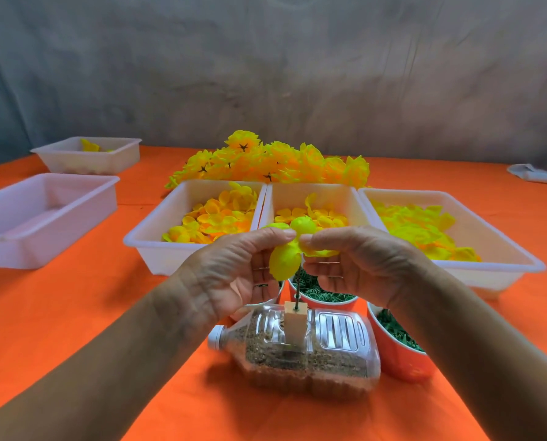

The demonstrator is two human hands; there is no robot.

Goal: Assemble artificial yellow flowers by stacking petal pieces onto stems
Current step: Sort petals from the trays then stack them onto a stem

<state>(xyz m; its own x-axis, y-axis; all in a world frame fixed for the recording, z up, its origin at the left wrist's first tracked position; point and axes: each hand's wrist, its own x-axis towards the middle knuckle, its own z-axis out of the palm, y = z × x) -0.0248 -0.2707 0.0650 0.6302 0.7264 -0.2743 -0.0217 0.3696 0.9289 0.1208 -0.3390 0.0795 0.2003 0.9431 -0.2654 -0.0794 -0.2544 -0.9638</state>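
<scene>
Both hands pinch one yellow petal piece (289, 253) between them, left hand (234, 275) and right hand (358, 265) with fingers curled, above a thin stem (294, 289) standing in a wooden block (295, 326) on a sand-filled plastic bottle (300, 351). Red cups (399, 361) hold green pieces. Three white trays (157, 246) behind hold yellow petals; finished flowers (272, 160) lie beyond on the orange table (74, 313). No writing is legible.

We see an evenly lit scene, bright and soft, with no hard glare on the orange tablecloth (74, 313). Faint shadows sit under the clear plastic bottle (297, 345) toward six o'clock. Small highlights glint on its ribbed side. The wide-angle lens bows the table edges at nine and three o'clock, and the white trays (42, 218) there look stretched. The whole picture is slightly soft, and the grey backdrop (265, 74) at twelve o'clock looks smeared.
</scene>
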